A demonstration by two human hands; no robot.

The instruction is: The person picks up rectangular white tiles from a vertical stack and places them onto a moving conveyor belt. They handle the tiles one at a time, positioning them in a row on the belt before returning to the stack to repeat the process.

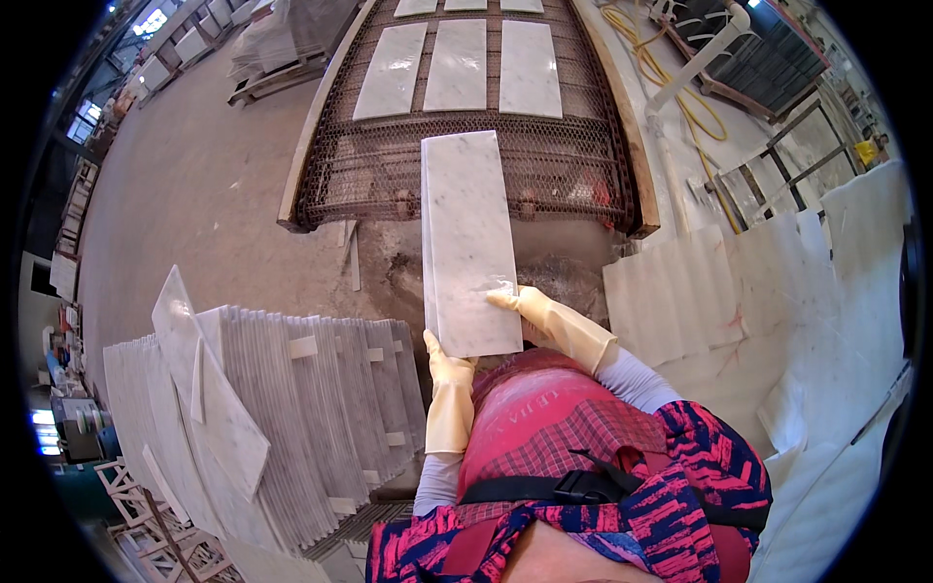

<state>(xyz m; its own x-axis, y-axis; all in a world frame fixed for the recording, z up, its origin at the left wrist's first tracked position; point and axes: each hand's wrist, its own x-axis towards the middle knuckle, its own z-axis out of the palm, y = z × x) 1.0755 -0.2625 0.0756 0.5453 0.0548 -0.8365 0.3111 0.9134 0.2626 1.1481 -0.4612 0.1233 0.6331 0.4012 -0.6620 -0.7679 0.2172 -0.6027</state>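
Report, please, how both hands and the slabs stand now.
Left hand at near-left corner; right hand at right edge. White slabs held, seemingly stacked. Ahead: other slabs on mesh conveyor.

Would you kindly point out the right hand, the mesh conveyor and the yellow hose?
Right hand [531,303], head view: back of glove.
Mesh conveyor [374,163], head view: bare mesh.
Yellow hose [719,135], head view: lower loop.
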